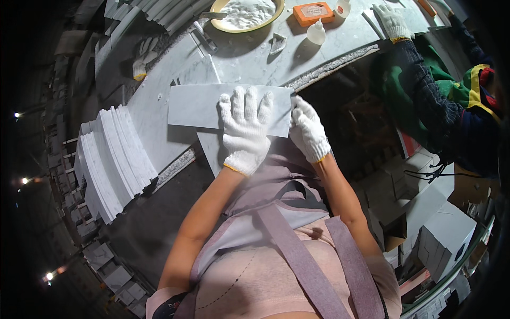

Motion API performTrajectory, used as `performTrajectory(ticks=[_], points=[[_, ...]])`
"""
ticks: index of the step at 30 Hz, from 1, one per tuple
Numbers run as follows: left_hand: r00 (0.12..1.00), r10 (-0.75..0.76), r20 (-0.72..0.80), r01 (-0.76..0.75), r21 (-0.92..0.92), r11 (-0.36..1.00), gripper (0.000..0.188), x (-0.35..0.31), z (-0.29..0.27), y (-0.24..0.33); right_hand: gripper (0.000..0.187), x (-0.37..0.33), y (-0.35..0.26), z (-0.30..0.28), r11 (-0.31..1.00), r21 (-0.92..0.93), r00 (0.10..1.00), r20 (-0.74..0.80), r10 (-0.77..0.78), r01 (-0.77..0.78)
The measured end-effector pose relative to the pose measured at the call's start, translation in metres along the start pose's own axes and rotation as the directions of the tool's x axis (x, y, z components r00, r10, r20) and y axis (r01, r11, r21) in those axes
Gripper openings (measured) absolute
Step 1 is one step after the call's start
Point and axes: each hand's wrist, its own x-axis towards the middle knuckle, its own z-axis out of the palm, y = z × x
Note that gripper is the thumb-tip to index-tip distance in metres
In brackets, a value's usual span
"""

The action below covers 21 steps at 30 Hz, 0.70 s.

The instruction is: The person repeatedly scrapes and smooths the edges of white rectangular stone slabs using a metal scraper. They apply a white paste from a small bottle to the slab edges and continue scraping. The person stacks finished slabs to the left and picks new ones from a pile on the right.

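A long pale grey stone tile [194,106] lies across the near edge of the worktop. My left hand [246,132], in a white knit glove, rests flat on its face with the fingers spread. At the tile's right end is my right hand [310,131], gloved the same way, its fingers curled in against the short edge. Whatever those fingers hold, if anything, is hidden. Beneath the tile another pale slab [211,149] juts toward me.
Stacked tile strips [114,159] stand at the left. On the marble worktop [244,61] are a bowl of white powder [247,9], an orange box [313,13], a squeeze bottle [316,33] and a loose glove [144,57]. A co-worker's gloved hand [393,22] works at the right.
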Motion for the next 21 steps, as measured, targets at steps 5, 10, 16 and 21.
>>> performTrajectory(ticks=[5, 10, 16, 21], points=[[0.999, -0.016, 0.043, 0.017, -0.035, 0.999, 0.080, 0.000, -0.007, 0.001, 0.045, 0.014, -0.002, -0.001, 0.996, -0.088, 0.997, -0.078, 0.005, -0.012], [0.998, -0.037, 0.046, 0.041, -0.085, 0.995, 0.082, 0.003, -0.011, -0.001, 0.042, -0.029, -0.008, -0.024, 0.991, -0.056, 0.980, 0.153, 0.127, -0.120], [0.999, -0.006, -0.032, 0.005, -0.037, 0.999, 0.083, 0.000, -0.003, -0.007, 0.033, -0.001, -0.005, -0.023, 0.977, 0.210, 0.999, -0.042, -0.020, 0.029], [1.000, -0.011, 0.006, 0.012, -0.018, 1.000, 0.080, -0.004, 0.005, -0.011, 0.043, 0.033, 0.008, 0.001, 0.953, 0.303, 0.995, 0.090, -0.031, 0.002]])
